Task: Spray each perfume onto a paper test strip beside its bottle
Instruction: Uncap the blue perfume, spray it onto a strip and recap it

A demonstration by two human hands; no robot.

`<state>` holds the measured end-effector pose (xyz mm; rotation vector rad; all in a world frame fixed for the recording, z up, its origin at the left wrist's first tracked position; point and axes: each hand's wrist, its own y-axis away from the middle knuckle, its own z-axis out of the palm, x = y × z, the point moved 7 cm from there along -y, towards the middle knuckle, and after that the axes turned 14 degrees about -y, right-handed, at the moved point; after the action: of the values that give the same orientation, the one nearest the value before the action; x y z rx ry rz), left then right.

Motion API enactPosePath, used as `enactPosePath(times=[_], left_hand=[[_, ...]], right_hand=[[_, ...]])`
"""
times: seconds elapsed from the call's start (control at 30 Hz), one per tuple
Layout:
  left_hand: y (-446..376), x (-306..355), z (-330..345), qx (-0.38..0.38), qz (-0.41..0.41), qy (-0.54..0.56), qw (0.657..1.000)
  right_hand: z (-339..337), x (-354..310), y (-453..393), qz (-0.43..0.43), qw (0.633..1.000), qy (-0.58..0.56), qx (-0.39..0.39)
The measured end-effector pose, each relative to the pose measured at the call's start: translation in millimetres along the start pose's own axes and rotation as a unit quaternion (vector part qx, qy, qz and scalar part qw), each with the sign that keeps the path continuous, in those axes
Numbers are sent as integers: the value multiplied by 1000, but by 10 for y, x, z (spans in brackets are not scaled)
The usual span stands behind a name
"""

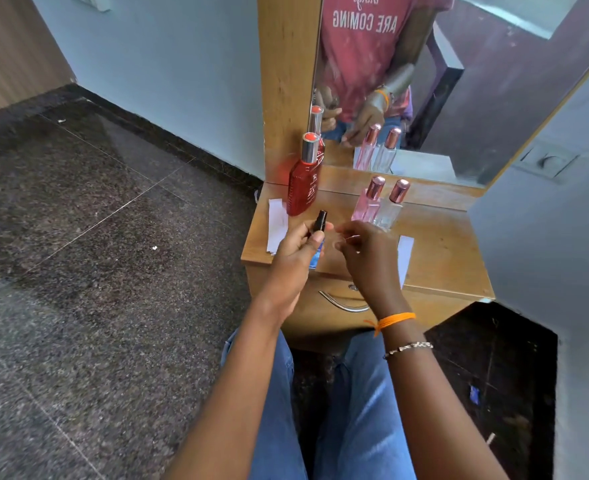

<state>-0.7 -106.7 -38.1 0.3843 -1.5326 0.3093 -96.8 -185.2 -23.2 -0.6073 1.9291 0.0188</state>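
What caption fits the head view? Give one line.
Left hand holds blue perfume bottle; right hand pinches something small beside it.

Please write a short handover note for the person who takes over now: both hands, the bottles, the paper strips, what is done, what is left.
Left hand: holds the small blue bottle, black sprayer uncovered.
Right hand: fingers pinched on something small and clear, perhaps its cap.
Dresser top: red bottle, pink bottle and clear bottle stand capped; one paper strip left of the red bottle, another at right.
Done: cannot tell.
Left: spray each.
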Motion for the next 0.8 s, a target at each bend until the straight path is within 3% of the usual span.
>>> enactPosePath(times=[0.13, 0.23, 0.33, 0.47, 0.63, 0.8], left_hand=[[-29, 92, -178, 80, 32, -55, 995], [-44, 139, -214, 90, 43, -72, 992], [-60, 215, -163, 79, 69, -103, 989], [-84, 259, 32, 49, 82, -107, 990], [-76, 255, 378, -10, 77, -103, 992], [-26, 247, 645, 1, 119, -284, 951]], right_hand=[[131, 16, 7, -11, 999, 28, -11], [76, -73, 26, -34, 999, 36, -1], [-83, -253, 116, -77, 995, -64, 8], [-145, -303, 286, -49, 975, -194, -95], [-504, -42, 274, -8, 988, -152, -24], [-868, 289, 241, 54, 981, -187, 10]])
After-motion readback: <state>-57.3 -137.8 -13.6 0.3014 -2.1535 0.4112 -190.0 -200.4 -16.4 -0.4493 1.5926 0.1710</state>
